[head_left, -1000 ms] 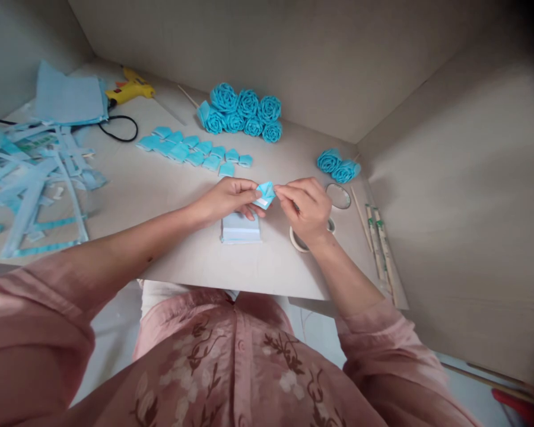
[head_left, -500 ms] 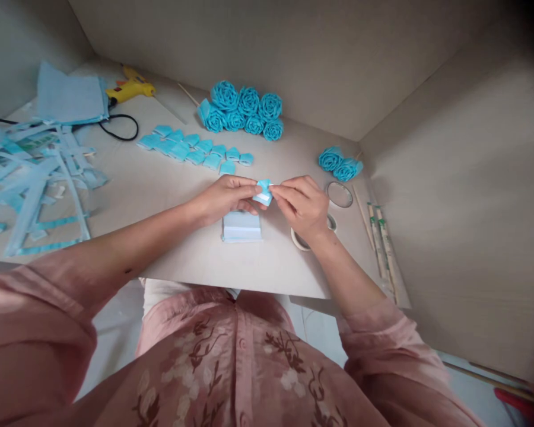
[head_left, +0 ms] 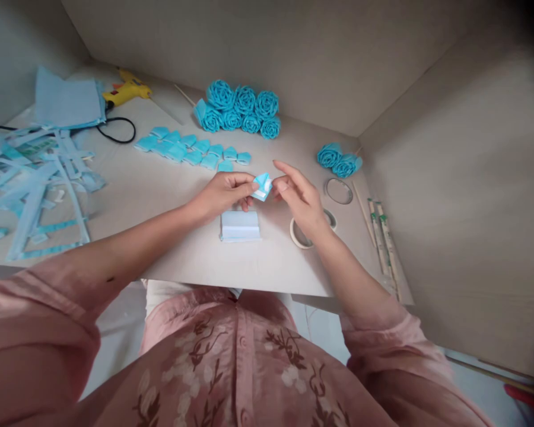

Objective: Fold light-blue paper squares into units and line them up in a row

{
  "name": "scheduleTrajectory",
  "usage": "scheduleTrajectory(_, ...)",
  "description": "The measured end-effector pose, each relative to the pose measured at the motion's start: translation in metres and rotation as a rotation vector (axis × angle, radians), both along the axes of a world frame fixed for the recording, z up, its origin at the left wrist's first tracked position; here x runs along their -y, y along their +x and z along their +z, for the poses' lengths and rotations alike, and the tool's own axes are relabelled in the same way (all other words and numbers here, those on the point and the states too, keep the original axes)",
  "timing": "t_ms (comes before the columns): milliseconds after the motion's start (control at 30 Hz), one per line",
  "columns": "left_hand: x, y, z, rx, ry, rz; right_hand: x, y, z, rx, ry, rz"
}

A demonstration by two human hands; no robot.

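Observation:
Between the thumb and fingers of my left hand is a small folded piece of blue paper with white strips on it. At the paper's right edge is my right hand, its index finger lifted and its fingers apart; whether a fingertip touches the paper I cannot tell. Just below lies a stack of pale blue paper. Beyond my hands, several folded blue pieces lie in rows. Two rolls of tape rest partly hidden under my right hand.
Blue paper roses lie at the back, and two more roses at the right. A yellow glue gun, a paper stack and paper scraps occupy the left. Near the right wall are a ring and wrapped sticks.
My right hand has loosened its pinch at the paper, and its index finger has lifted away. The paper has tilted slightly in my left hand, which keeps its hold.

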State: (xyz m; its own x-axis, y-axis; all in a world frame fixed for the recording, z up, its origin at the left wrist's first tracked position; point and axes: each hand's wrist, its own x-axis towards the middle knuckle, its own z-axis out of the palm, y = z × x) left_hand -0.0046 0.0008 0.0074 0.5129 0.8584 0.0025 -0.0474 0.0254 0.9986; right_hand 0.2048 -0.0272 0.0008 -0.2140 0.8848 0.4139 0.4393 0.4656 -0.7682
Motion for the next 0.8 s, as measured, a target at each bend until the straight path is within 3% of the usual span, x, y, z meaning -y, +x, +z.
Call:
scheduleTrajectory(133,0.0017,0.0019,-0.0004,-0.048,0.073,0.013,-0.0013,-0.0037,-0.0051,-0.034,-0.067,0.067)
scheduleTrajectory(400,0.0028,0.0037,0.0007,-0.072,0.070,-0.052,0.0005,-0.0058,-0.0048,0.006,-0.015,-0.010)
scheduleTrajectory(800,0.0029,0.0016,0.0023,-0.141,0.090,-0.048,-0.0026,-0.0019,-0.0041,-0.136,-0.088,-0.008)
